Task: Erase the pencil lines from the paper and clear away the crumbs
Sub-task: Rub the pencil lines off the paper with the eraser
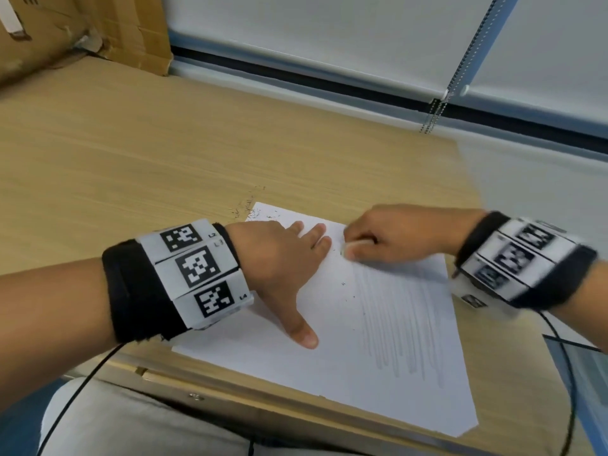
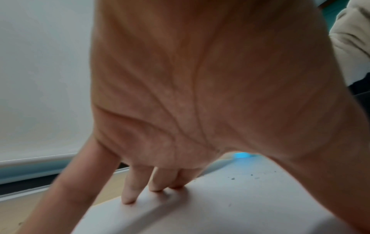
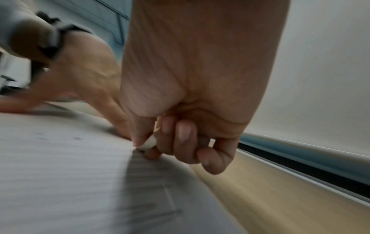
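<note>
White rectangular sheet of paper (image 1: 329,350) lies skewed on the pale wood-grain table (image 1: 131,153), its near corners close to the table's front edge, w/ one corner hanging just past it. Grey pencil lines (image 1: 398,320) run in a band down the right half of the sheet; most are not yet rubbed out.

Left hand (image 1: 283,258) is spread flat on the sheet's left half, thumb splayed toward the front edge and fingers (image 2: 130,188) straight, tips pressing down. Prob. there to pin the paper so it doesn't slide or crumple under the rubbing.

Right hand (image 1: 388,238) sits at the sheet's far edge, at the top of the line band, fingers curled, pinching a small white eraser (image 3: 149,143) btwn thumb and forefinger. The eraser's low edge touches the paper. A tight pinch close to the tip likely gives pressure and control. The hand and wristband are motion-blurred, so it looks mid-stroke.

Dark eraser crumbs (image 1: 253,210) are scattered round the sheet's far-left corner, some on the paper, some on the table just beyond. A few specks lie mid-sheet too.

Judgement: erasing is at an early stage, and crumb clearing is not begun.

Brown cardboard box (image 1: 82,28) stands at the table's far-left corner, well apart.
</note>
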Demonstrator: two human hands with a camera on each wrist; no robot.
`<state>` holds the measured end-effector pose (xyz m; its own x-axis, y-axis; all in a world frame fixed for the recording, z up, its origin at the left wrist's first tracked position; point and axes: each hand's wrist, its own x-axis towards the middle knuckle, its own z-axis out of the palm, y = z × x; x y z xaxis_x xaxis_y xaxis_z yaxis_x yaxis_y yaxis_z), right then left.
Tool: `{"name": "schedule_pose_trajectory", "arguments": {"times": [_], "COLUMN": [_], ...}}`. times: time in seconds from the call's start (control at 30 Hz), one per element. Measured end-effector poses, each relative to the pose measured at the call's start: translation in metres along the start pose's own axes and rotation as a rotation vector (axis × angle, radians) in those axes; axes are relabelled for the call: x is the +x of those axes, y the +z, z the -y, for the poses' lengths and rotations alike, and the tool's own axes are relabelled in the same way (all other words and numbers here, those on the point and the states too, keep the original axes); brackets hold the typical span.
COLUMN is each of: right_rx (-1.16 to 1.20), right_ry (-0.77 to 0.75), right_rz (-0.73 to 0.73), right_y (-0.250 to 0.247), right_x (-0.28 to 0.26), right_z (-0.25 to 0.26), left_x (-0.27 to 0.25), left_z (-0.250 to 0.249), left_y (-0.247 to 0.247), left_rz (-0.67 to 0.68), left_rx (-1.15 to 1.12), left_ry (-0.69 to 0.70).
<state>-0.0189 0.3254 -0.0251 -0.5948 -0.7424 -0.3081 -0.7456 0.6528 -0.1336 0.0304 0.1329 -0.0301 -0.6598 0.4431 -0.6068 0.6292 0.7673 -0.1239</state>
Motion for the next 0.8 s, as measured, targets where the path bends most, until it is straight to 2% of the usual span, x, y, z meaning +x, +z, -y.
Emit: {"name": "schedule_pose_trajectory", "arguments": {"times": [0.1,0.3,0.47,0.67,0.8], "right_rx": [0.053,0.072,0.101,0.133,0.062], "right_ry": [0.047,-0.033,0.065,0.025,0.099], "right_rz": [-0.069,0.073,-0.069,0.124,0.004], "right_y": [-0.001,0.008,-0.001,0.004,-0.009], "right_x": [0.015,-0.007,0.014,-0.004,0.02], "right_z": [-0.017,0.001,-0.019,-0.003,-0.012], "left_x": [0.0,0.002,0.0,0.002,0.001], "left_z": [0.0,0.0,-0.004,-0.002,-0.003], "left_y": [-0.001,0.001,-0.004,0.0,-0.002], "left_rz": [0.01,-0.01,0.016,-0.005,0.009], "left_rx": [0.0,0.001,0.031,0.026,0.041], "left_ry": [-0.006,0.001,-0.006,0.008,0.002]}}
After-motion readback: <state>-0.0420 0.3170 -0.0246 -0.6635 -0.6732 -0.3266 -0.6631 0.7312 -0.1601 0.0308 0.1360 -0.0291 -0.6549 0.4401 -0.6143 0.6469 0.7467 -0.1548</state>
